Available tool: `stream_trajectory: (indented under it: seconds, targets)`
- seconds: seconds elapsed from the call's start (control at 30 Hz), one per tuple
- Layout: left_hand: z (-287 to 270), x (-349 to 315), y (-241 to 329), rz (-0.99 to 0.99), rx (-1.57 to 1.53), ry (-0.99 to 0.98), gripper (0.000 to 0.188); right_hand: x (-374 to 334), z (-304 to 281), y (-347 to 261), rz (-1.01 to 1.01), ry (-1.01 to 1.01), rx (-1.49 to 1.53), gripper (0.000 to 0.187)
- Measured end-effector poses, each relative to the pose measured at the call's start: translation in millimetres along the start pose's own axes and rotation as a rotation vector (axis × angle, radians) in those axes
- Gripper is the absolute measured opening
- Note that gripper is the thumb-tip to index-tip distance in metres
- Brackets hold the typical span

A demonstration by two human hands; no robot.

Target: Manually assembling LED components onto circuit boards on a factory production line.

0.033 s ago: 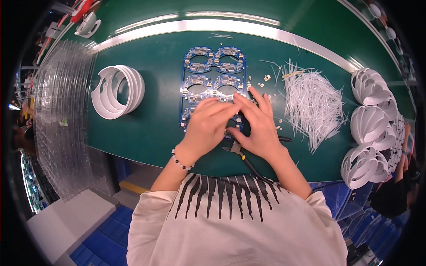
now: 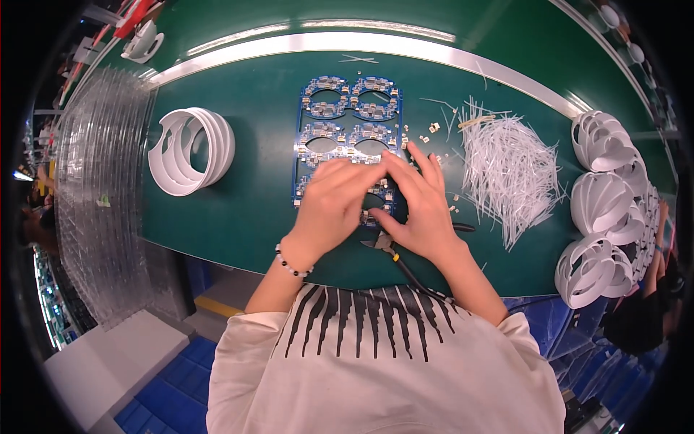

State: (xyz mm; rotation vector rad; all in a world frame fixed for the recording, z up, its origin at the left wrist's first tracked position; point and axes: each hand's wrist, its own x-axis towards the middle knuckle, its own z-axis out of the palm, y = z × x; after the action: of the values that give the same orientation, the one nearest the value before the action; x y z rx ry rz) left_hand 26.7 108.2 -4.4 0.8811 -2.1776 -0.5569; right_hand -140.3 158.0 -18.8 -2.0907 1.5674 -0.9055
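A panel of blue circuit boards [image 2: 296, 163] with round cut-outs lies in front of me, its near part covered by my hands. My left hand [image 2: 329, 206], slightly blurred, is over the panel's near left part. Its fingers are closed together and reach toward my right index fingertip; whatever they pinch is too small or hidden. My right hand [image 2: 419, 206] rests at the panel's near right edge, fingers stretched and thumb apart. Small cream-coloured connectors [image 2: 434, 127] are scattered beside the panel. Cutting pliers [image 2: 395, 254] with black and yellow handles lie under my right wrist.
To the right is a heap of thin white strips [image 2: 510, 170], with stacked white rings [image 2: 603, 202] beyond it. More white rings [image 2: 217, 152] stand at left on the green table [image 2: 253, 224]. Clear plastic trays [image 2: 101, 195] are stacked past the left edge.
My left hand has shifted slightly to the left and its fingertips have drawn back a little from my right index finger. My right hand stays in place.
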Motion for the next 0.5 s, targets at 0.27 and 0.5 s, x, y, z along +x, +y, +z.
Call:
stream_trajectory:
  seconds: [0.27, 0.5]
  targets:
    - [-7.8, -6.3, -3.9, -0.073, 0.062, -0.135, 0.014, -1.4, -1.4, 2.6, -0.014, 0.004, 0.014, 0.072]
    - [4.4, -5.2, -6.1, -0.032, 0.113, -0.100, 0.012, -1.6, 0.5, 4.0, 0.020, -0.011, 0.031, 0.072]
